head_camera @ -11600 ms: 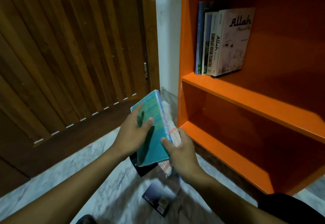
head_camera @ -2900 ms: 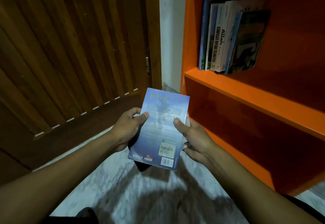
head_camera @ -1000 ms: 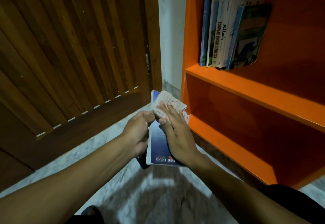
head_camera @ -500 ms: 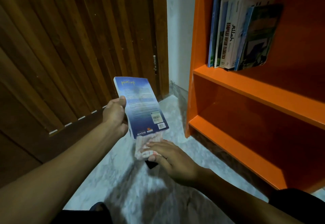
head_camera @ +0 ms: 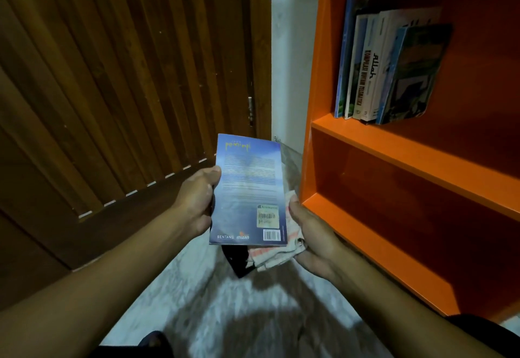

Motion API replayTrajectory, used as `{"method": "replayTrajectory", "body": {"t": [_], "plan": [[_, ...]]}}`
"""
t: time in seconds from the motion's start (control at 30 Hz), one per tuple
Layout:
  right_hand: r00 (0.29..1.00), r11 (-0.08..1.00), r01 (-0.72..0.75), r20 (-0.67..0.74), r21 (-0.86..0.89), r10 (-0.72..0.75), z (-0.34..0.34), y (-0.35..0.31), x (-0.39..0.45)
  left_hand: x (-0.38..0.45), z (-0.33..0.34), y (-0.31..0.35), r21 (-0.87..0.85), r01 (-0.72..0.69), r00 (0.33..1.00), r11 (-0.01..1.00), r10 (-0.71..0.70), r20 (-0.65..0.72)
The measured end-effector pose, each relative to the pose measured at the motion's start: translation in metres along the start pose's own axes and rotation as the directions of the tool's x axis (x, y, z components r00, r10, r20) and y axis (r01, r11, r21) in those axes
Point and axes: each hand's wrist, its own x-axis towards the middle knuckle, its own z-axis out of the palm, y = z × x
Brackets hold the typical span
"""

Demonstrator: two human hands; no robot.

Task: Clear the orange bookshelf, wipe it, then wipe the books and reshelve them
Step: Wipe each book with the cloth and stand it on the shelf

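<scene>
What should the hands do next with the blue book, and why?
Probably lift the blue book up beside the row of books on the upper shelf. The left hand grips it, the right hand holds the cloth, and space is free beside them.

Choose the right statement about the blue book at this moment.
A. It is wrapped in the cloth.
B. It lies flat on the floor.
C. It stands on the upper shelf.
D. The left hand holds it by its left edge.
D: the left hand grips the blue book by its left edge, in the air, while the right hand holds the cloth beside it.
</scene>
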Motion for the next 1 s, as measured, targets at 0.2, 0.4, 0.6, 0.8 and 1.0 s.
{"method": "replayTrajectory", "body": {"t": [0.2,0.4,0.6,0.8,1.0], "plan": [[0.991,0.988,0.134,0.014,-0.077,-0.133,0.007,0.003,-0.007,0.005,0.010,-0.008,0.255,-0.040,0.997,0.966,0.057,-0.061],[0.926,0.878,0.239,-0.174,-0.415,-0.334,0.005,0.015,0.004,-0.012,0.026,-0.003,0.755,-0.376,0.874,0.536,0.476,0.097],[0.805,0.432,0.334,0.016,-0.838,-0.592,0.009,0.023,-0.011,-0.040,0.061,-0.014,0.403,-0.215,0.973,0.889,0.159,0.167],[0.757,0.232,0.387,0.164,-0.893,-0.632,0.012,0.032,-0.014,-0.032,0.061,-0.024,0.299,-0.355,0.933,0.886,0.358,0.049],[0.765,0.350,0.471,0.177,-0.810,-0.620,0.005,0.026,-0.009,-0.023,0.051,-0.013,0.194,-0.410,0.903,0.891,0.427,-0.050]]}}
